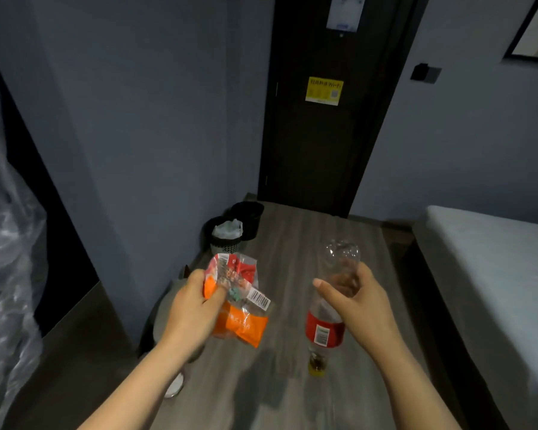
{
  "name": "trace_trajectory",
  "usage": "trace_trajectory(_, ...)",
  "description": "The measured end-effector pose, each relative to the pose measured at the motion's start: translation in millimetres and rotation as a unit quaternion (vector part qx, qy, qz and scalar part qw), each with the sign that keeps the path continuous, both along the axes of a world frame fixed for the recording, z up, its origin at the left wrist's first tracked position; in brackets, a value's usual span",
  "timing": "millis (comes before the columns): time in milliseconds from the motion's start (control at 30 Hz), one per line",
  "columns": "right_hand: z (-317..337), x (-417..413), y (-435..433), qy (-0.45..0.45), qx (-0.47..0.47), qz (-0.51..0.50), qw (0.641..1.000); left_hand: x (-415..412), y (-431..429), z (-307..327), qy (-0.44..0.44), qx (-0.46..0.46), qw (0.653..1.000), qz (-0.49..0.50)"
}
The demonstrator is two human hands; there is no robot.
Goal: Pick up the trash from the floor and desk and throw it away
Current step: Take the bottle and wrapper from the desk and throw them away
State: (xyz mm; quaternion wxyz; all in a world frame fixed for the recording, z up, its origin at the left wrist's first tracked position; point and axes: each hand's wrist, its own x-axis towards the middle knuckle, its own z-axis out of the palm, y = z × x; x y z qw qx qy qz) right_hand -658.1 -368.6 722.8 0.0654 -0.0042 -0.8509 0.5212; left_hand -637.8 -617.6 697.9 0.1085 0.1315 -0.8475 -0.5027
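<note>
**Both hands full of trash, bins ahead**

The left hand grips a bunch of crumpled snack wrappers, fingers curled round them and thumb pressed on top. The wrappers are clear, crinkled plastic with orange and red printed panels; a white barcode strip sticks out on the right side and an orange flap hangs below the hand.

The right hand wraps round the middle of a plastic bottle, thumb across the front. The bottle is held upside down above the floor: its clear, dented base points up and away, a red label with a white panel sits below the hand, and the yellow cap is at the bottom with a little brownish liquid pooled at the neck.

Beyond both hands, against the left wall, stand two dark bins: a nearer lined bin with a white bag and a black bin just behind it, near a dark door. A bed runs along the right
</note>
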Motion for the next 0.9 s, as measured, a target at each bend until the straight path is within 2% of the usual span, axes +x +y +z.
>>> trace_trajectory(467, -3.8, -289.6, 23.3, -0.021, -0.039, 0.058, 0.997, -262.9, 9.8, -19.5, -0.004, -0.064, 0.996, 0.069)
trace_trajectory(633, -11.3, -376.2, 21.2, -0.033, -0.020, 0.062, 0.997, -336.6, 5.3, -37.3, -0.046, -0.072, 0.993, 0.079)
trace_trajectory(900, -35.3, -522.9, -7.8, -0.042, 0.010, 0.071, 0.997, -476.8, -29.9, -64.7, -0.060, -0.073, 0.990, 0.106)
